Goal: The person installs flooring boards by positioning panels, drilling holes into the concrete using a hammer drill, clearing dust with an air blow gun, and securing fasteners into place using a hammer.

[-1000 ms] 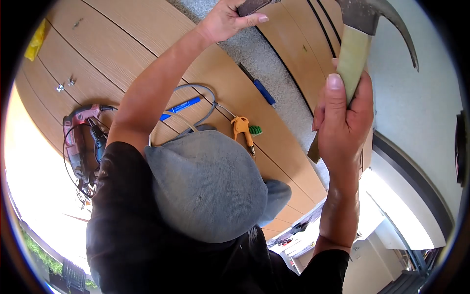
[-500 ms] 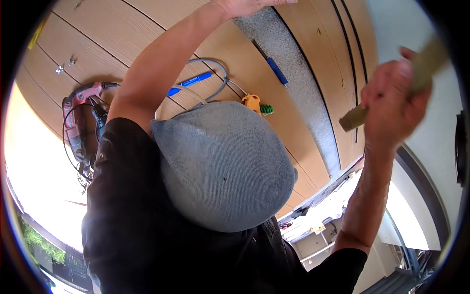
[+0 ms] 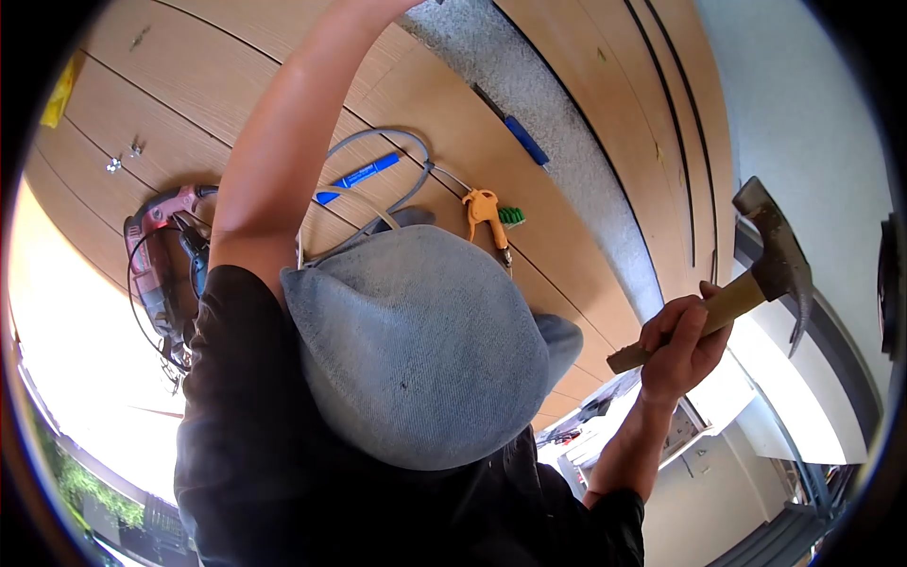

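In my right hand (image 3: 682, 348) is a claw hammer (image 3: 779, 248), with the fingers wrapped around its wooden handle. The hammer is tilted, its dark metal head up and to the right and the handle's end sticking out below my fist. It is held in the air, apart from the boards. My left arm (image 3: 283, 142) reaches to the top edge of the view. Only the wrist and perhaps the base of my left hand (image 3: 402, 5) show there, and the fingers are cut off. A grey strip (image 3: 491, 57) between the boards runs near that hand.
Brown boards (image 3: 189, 76) carry a blue marker (image 3: 359, 178), an orange air blow gun (image 3: 486, 215) with a grey hose, and a blue-handled tool (image 3: 525, 140). A red power drill (image 3: 151, 265) lies left. Small metal pieces (image 3: 115, 164) and a yellow item (image 3: 59, 94) lie farther left.
My right hand has come down and left, and the hammer's head has come into view. My left hand has slipped mostly past the top edge. The whole view has shifted slightly.
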Tool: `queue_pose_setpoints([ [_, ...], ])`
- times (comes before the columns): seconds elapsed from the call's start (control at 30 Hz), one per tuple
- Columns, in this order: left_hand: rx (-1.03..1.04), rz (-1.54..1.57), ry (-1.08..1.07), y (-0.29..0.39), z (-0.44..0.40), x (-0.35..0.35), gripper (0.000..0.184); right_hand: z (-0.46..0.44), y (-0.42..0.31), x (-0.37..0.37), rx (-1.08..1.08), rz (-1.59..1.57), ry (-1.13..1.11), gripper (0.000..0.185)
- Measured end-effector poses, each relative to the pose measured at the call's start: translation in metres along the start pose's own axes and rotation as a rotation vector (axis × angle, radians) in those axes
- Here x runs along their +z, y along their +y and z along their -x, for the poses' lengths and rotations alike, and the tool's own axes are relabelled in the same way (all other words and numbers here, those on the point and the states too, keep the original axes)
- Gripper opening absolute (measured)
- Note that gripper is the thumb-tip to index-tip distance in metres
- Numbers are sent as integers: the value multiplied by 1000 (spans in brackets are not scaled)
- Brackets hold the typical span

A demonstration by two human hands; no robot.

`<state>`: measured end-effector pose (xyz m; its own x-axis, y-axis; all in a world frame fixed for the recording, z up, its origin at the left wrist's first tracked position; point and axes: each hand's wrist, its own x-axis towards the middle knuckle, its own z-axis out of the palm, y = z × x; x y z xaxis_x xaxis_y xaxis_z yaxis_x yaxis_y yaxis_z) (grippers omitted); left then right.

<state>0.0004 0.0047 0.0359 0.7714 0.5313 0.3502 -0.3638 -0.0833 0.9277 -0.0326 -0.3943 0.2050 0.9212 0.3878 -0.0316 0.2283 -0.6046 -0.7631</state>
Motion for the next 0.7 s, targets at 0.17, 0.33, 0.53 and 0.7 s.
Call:
queue_pose_setpoints([
  [0.17, 33, 218, 186, 13, -4, -9, 43, 58, 40, 14, 318, -162, 67, 31],
  [0.33, -55, 38, 86, -26, 9, -4, 40, 61, 44, 18, 350, -238, 67, 29],
  [0.53, -244, 49, 42, -60, 21, 14, 36, 56, 35, 32, 291, -277, 17, 29],
  [0.7, -297, 17, -15, -67, 26, 16, 32, 54, 31, 37, 256, -256, -49, 30],
])
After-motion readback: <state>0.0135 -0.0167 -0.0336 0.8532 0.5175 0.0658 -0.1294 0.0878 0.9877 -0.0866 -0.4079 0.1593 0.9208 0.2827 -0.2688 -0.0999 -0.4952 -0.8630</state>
